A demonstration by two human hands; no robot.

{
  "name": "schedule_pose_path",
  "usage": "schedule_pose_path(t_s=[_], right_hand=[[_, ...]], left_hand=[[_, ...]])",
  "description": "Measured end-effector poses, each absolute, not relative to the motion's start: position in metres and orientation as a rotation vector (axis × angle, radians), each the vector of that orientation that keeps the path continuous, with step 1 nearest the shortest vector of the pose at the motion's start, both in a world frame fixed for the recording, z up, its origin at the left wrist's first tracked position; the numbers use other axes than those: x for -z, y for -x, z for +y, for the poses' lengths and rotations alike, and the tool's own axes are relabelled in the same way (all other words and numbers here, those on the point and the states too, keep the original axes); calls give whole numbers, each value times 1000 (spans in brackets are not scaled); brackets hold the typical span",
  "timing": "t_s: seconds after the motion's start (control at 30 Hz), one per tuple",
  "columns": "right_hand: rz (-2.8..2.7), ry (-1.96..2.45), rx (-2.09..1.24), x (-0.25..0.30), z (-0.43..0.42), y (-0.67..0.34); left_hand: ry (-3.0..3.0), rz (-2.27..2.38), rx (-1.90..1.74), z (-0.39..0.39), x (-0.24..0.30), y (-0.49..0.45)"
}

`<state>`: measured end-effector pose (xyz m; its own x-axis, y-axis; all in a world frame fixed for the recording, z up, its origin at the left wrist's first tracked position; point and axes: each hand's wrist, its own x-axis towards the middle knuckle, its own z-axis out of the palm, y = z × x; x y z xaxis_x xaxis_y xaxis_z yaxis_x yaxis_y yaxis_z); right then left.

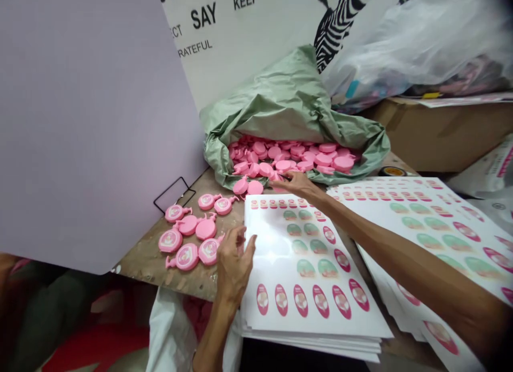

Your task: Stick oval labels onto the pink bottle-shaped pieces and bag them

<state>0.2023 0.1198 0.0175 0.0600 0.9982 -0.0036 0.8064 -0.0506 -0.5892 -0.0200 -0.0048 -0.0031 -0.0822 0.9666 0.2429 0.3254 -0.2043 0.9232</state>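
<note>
My left hand (234,262) rests over the left edge of a stack of printed sticker sheets (276,308), fingers curved and thumb apart, with nothing visible in it. Close beside it lies a pink round plastic piece (209,250) with a label on its face. My right hand (296,185) reaches across the sheets to the mouth of a green sack (276,99), fingers stretched out over pink pieces (282,166) spilling from it. Whether its fingertips grip one is hard to make out. Several more pink pieces, some with labels, lie on the table (160,268) to the left.
A second pile of sticker sheets (404,227) lies at the right, with a tape roll (393,171) behind it. A cardboard box (441,131) carries clear plastic bags (420,40). A pale panel (92,121) and a black wire frame (174,195) stand at the left.
</note>
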Motion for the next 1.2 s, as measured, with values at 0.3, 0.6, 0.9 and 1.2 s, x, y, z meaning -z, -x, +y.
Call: schedule_pose_path(t_s=[0.3, 0.6, 0.9, 1.2], right_hand=[[-1641, 1473, -1352, -11, 11, -186], [-1598, 2534, -440, 41, -72, -266], [-1629, 2299, 192, 46, -90, -231], [-1074, 2031, -335, 10, -106, -369]], left_hand=[[-1350, 1127, -1288, 12, 3, -39], [-708, 1110, -1011, -20, 28, 4], [-784, 1263, -1003, -27, 34, -13], [-707, 1235, -1060, -25, 25, -12]])
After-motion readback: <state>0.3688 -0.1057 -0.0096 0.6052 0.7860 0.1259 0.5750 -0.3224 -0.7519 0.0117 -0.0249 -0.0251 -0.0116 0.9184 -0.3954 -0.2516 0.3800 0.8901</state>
